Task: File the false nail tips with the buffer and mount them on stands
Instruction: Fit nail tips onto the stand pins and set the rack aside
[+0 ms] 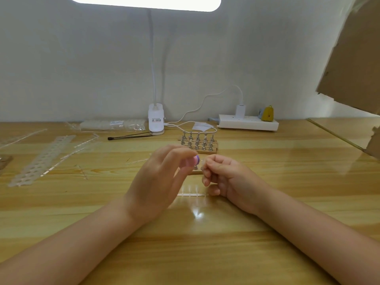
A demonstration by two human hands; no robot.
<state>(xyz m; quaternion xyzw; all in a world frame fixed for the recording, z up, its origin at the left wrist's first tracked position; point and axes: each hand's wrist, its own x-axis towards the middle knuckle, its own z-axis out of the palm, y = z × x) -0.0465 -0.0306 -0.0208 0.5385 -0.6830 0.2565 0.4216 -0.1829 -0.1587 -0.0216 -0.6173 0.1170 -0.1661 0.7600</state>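
- Buffer (195, 160), pink and purple, sat at frame centre, gripped in the left hand's (158, 182) curled fingers.
- Right hand (222, 177) was curled just beside it, fingertips pinched; any nail tip there was too small to tell.
- Stands (197, 141) stood behind, on the table (287, 182).

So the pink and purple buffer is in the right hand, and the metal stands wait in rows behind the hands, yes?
Not quite. In the head view the pink and purple buffer is in the left hand, not the right. The metal stands do wait in rows behind the hands.
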